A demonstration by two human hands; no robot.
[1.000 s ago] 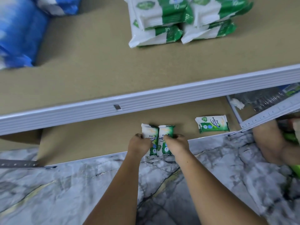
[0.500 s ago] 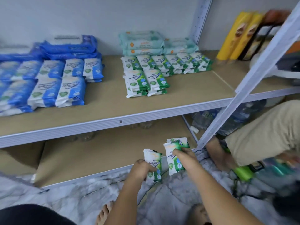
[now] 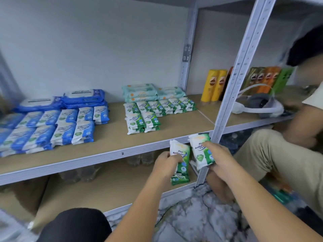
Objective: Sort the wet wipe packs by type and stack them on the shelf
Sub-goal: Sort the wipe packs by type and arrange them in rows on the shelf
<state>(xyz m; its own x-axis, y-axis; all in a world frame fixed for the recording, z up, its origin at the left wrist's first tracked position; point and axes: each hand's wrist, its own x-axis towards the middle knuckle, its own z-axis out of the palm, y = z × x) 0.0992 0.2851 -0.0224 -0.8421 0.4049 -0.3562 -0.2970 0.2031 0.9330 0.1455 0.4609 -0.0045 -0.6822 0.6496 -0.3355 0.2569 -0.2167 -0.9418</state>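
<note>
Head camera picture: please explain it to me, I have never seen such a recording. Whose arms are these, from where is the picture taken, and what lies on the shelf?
There is no machine here. A person wears a camera on the head, so you look forward and down at their own two arms. The left hand grips the left pack and the right hand grips the right pack. Both are green and white wipe packs. On the shelf lie blue packs at the left, green stacks in the middle and pale teal packs behind them. Another person is at the right.
</note>
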